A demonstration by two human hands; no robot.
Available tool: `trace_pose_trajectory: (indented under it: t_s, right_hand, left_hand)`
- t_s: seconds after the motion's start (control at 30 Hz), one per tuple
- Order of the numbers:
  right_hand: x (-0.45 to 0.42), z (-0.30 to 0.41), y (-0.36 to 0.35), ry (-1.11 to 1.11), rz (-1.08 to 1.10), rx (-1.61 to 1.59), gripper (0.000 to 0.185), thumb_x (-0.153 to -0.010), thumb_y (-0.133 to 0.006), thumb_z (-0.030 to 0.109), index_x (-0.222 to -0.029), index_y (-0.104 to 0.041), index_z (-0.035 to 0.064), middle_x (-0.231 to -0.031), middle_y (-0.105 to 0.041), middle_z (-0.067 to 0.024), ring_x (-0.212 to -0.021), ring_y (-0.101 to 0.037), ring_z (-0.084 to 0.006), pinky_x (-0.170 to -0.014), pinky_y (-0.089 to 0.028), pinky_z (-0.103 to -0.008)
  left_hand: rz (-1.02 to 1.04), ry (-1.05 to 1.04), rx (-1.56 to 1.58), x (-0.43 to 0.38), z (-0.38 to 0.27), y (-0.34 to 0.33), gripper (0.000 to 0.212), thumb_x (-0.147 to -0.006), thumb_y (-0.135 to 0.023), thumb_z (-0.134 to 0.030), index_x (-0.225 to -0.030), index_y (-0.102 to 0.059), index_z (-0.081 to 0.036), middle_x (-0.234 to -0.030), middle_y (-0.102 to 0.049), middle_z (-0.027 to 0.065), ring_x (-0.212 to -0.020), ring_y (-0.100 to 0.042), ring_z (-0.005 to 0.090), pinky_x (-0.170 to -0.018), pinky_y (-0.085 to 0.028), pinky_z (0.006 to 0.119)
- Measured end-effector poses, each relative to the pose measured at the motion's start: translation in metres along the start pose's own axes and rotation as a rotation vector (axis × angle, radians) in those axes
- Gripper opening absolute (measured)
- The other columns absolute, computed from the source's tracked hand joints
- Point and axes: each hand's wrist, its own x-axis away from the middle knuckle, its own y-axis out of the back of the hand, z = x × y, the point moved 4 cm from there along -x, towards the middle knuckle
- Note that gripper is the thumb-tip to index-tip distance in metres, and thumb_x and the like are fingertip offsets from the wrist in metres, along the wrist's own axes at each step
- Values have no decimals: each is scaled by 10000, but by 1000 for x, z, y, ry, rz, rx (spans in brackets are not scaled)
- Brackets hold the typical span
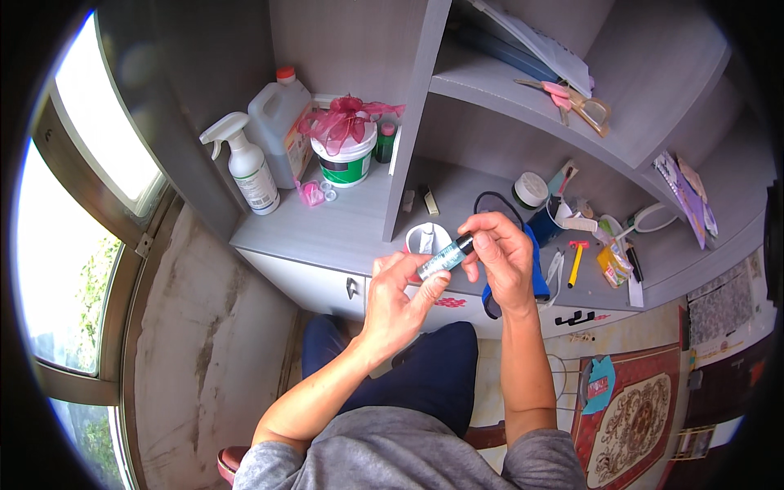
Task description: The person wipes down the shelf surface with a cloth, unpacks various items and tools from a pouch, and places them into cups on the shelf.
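Both hands are raised in front of a grey shelf unit. Between them a small bottle with pale blue-green contents (442, 262) lies at a slant, its black cap (466, 243) pointing up and right. My left hand (398, 294) grips the body of the bottle, which bears writing. The thumb and fingers of my right hand (502, 257) are closed on the cap. Directly behind the bottle stands a white cup (422, 236) with a white tube in it, partly hidden. A blue and black cloth item (539, 263) lies behind my right hand.
At left stand a white spray bottle (251, 168), a plastic jug (278, 128) and a white and green tub (344, 159) under a red ribbon. On the right are a yellow razor (576, 264), a hand mirror (652, 217) and a round container (530, 188). Scissors (554, 95) lie on the upper shelf.
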Motion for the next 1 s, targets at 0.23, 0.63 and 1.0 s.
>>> trace_pose_trajectory:
  t_s: [0.23, 0.63, 1.0]
  right_hand:
    - [4, 15, -5, 114, -5, 39, 256, -950, -542, 179, -1075, -580, -41, -859, -587, -65, -627, -529, -83, -577, -423, -209]
    - [13, 37, -18, 275, 107, -83, 245, -925, -552, 108, -1093, -577, -67, -1050, -596, -148, -949, -608, -205, -816, -493, -293]
    - [12, 41, -21, 365, 114, -24, 211, -948, -529, 153, -1047, -536, -33, -1013, -599, -226, -817, -589, -217, -746, -498, -326]
  left_hand:
    - [-28, -159, 53, 10, -24, 8, 345, -805, -713, -182, -1099, -630, -20, -870, -615, 111, -866, -522, 248, -818, -391, 362]
    - [-325, -705, -170, 22, -47, 20, 380, -661, -734, 35, -1024, -625, 9, -862, -654, 92, -703, -596, 212, -704, -420, 327]
    - [-285, -799, -110, 32, -52, 17, 430, -652, -811, -44, -989, -544, -55, -929, -637, 96, -760, -633, 223, -711, -422, 334]
